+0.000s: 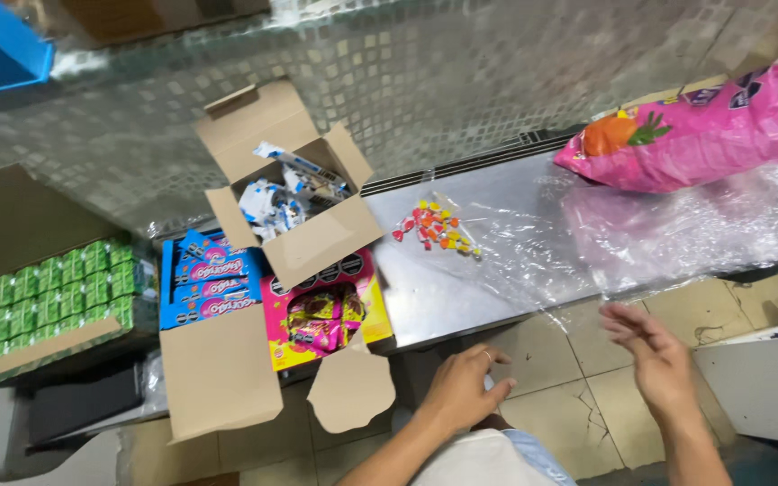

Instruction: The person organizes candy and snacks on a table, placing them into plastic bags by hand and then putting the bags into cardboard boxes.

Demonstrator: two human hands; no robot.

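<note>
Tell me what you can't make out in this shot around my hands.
Head view only:
- Pink bag: right end cut off by the frame edge.
- Small sweets under clear plastic wrap: too small to tell their kind.
- Left hand: palm faces down, underside hidden.
- Right hand: motion-blurred fingers.
- Open cardboard box: contents partly hidden by flaps.

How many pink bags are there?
2: a big pink bag on the metal counter at right, a small one inside the yellow box. More may be hidden.

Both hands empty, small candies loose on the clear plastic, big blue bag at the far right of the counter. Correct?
Not quite: the head view shows the big bag is pink, not blue. The rest holds: left hand and right hand are empty, and the small candies lie on the clear plastic.
</note>
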